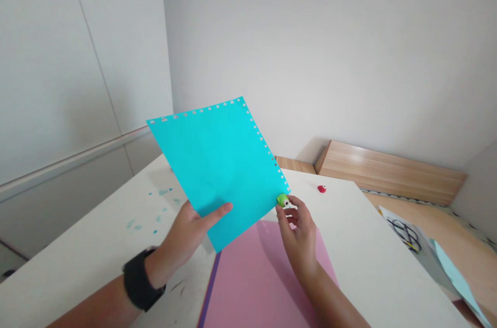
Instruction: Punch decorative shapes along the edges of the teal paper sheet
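Gripping the blue sheet (221,167) with my left hand (192,229), thumb on top. Right hand (298,240) has its fingers pinched narrow on a green gizmo (281,199) at the sheet's right corner.

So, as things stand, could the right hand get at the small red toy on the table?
Probably yes: nothing visible lies between the right hand and the red toy. That hand's fingers hold the green toy, though, so they may need freeing first.
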The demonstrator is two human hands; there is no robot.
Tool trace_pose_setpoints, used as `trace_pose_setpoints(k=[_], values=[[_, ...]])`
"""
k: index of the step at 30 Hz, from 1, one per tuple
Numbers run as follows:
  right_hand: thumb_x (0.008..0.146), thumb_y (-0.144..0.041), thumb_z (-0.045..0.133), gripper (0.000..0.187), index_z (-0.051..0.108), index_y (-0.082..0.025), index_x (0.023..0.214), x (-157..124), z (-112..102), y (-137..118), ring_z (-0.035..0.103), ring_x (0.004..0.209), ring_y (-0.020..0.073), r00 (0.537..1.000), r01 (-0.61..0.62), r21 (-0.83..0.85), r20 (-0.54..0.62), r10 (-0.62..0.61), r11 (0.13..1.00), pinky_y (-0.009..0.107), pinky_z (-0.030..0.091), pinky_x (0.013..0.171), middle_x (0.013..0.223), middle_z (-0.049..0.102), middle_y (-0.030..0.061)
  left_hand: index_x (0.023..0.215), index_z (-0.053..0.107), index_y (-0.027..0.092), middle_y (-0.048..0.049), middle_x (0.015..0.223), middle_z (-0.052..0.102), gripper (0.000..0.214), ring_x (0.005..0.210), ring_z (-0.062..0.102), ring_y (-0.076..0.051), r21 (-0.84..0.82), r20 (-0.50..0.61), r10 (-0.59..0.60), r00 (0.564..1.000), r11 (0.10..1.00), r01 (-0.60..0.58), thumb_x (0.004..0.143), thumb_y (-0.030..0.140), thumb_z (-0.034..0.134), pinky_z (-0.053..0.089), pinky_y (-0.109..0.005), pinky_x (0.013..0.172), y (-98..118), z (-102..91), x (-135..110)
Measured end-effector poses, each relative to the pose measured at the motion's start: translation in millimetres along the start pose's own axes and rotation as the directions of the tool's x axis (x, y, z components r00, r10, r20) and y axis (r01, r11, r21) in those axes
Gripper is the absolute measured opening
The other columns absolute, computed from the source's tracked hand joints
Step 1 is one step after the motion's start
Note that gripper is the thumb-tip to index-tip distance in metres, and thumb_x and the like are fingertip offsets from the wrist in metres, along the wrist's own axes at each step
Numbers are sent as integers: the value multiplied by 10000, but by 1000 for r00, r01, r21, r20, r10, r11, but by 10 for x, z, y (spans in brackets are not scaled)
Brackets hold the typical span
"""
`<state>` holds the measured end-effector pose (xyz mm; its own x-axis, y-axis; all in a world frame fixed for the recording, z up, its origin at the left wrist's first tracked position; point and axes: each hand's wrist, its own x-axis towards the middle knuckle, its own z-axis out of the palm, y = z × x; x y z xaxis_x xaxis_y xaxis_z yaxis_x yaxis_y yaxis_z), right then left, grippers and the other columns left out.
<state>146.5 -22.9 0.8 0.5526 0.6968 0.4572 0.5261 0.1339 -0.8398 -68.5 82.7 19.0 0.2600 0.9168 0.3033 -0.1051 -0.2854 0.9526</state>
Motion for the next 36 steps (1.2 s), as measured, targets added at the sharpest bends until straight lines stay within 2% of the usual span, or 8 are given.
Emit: trace_pose_setpoints(k=[4,8,11,19,23,27,30,36], values=[[881,-393,655,347,542,-242,1172,26,9,-33,679,807,203,994,-86,194,82,71,977,322,576,628,955,683,53,1010,701,208,-67,1122,745,330,1066,675,-316,152,-3,25,1000,988,-24,756,408,767,492,-497,1028,-66,-36,-14],[878,-369,666,298,510,-272,1111,86,-9,-97,686,868,200,970,-188,446,226,93,875,345,590,689,1076,651,43,858,701,204,-62,991,774,234,1039,685,-320,266,16,36,999,963,-39,771,415,751,503,-491,1012,-113,-93,6],[856,-350,699,301,498,-288,1071,125,-29,-105,700,826,188,942,-279,532,314,120,799,337,573,702,1048,644,14,882,704,209,-58,1026,771,240,1029,691,-312,303,12,76,997,950,-77,780,423,741,513,-475,1003,-125,-99,28],[823,-315,749,269,546,-255,989,164,-52,-66,703,848,162,890,-444,616,390,237,650,252,522,710,1020,623,-9,982,712,220,-51,1113,755,313,1059,684,-306,341,2,80,997,937,-76,767,444,753,500,-437,1027,-200,-96,36],[819,-342,753,271,552,-254,978,172,-60,-58,679,822,146,871,-486,646,416,262,588,211,495,619,972,635,-8,1067,690,236,-51,1142,744,375,1066,680,-308,348,0,90,996,934,-84,767,452,752,493,-437,1036,-227,-93,40],[755,-314,807,337,564,-261,981,201,-65,-21,638,779,145,863,-502,656,417,284,563,183,433,511,888,644,-12,1093,683,250,-47,1175,728,397,1166,629,-314,371,-13,130,991,921,-116,757,448,758,442,-443,1096,-253,-89,46],[725,-303,824,382,611,-238,1036,226,-81,-1,619,805,161,848,-528,643,437,300,555,185,408,474,945,660,27,1062,695,256,-39,1116,746,380,1207,600,-324,409,-28,160,987,903,-135,746,455,762,415,-467,1121,-254,-87,39],[733,-290,810,312,666,-229,1003,236,-114,13,568,804,159,839,-538,626,465,284,564,184,342,436,942,628,37,1037,712,246,-31,1053,763,397,1152,637,-322,450,-50,170,984,883,-130,726,488,765,449,-459,1096,-246,-92,25]])
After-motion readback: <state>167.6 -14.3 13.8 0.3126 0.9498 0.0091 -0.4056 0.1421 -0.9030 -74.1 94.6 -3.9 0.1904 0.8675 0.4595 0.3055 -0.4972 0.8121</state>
